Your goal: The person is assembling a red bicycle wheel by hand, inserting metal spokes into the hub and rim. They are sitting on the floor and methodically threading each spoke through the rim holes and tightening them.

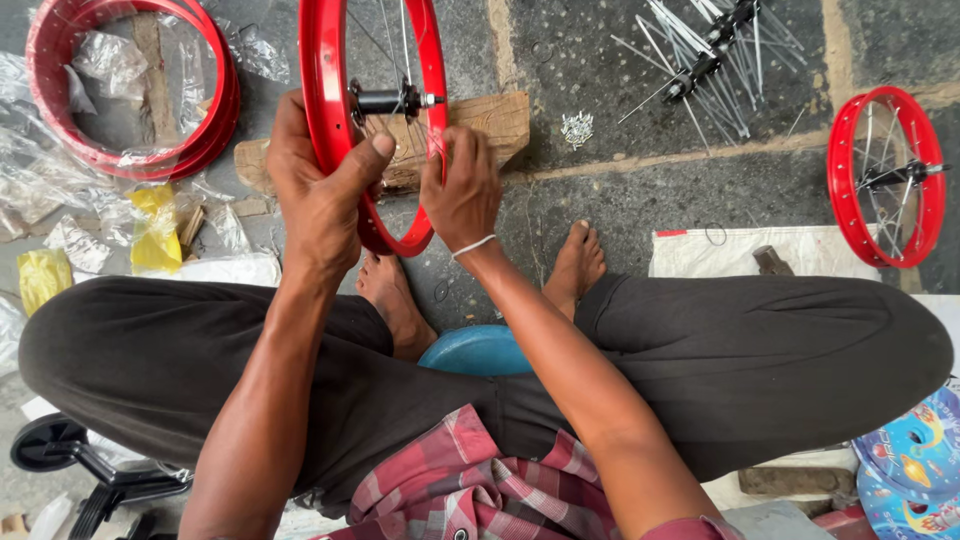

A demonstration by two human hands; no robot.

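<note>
Head view: red rim (331, 90) upright (hub (392, 99) rightward)

Stone floor (620, 200) bears a wooden block (490, 120), red rims (130, 150), loose spokes (700, 70), plastic wrappers (60, 190)

**Wheel upright between my hands, wood block behind it**

My left hand (318, 200) grips the left side of the wheel rim (325, 90), my right hand (462, 190) on its right side. Behind the rim lies a wooden block (490, 120). Stacked rims (60, 120) sit far left, loose spokes (700, 60) ahead right, another spoked wheel (885, 175) far right. My feet rest below the rim.
</note>
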